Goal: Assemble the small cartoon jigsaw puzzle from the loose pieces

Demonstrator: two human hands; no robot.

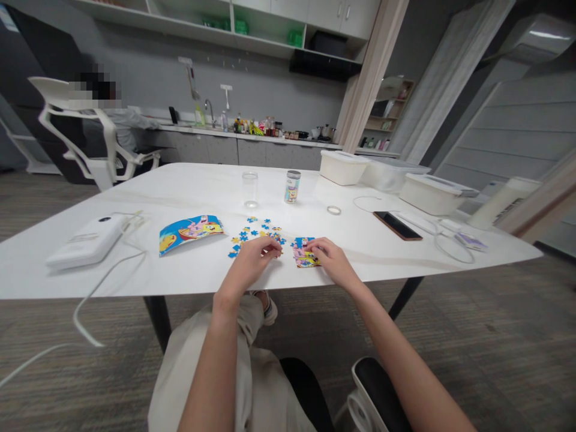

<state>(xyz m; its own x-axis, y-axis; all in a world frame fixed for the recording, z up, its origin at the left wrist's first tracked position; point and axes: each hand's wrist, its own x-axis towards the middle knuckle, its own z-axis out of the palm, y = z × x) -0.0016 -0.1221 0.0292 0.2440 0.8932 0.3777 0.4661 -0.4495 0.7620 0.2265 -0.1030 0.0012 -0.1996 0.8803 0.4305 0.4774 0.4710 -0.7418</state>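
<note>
My left hand [256, 257] hovers at the near right side of a scatter of loose puzzle pieces [245, 234], blue and yellow. Its thumb and fingers are pinched together; whatever is between the tips is too small to make out. To the right lies a partly joined jigsaw puzzle [302, 258] in pink, yellow and blue. My right hand [332, 259] rests at its right side, fingers stretched over the puzzle and covering part of it. A curled picture sheet [191, 233] with cartoon figures lies to the left. Behind the pieces stand a clear jar [250, 191] and a cartoon-printed can [292, 187].
On the white table [180, 276], a white device [87, 243] with a cable sits left. A ring of tape [333, 210], a phone [398, 225], cables, and storage boxes [342, 168] are to the right. A person [128, 127] sits by the far-left counter.
</note>
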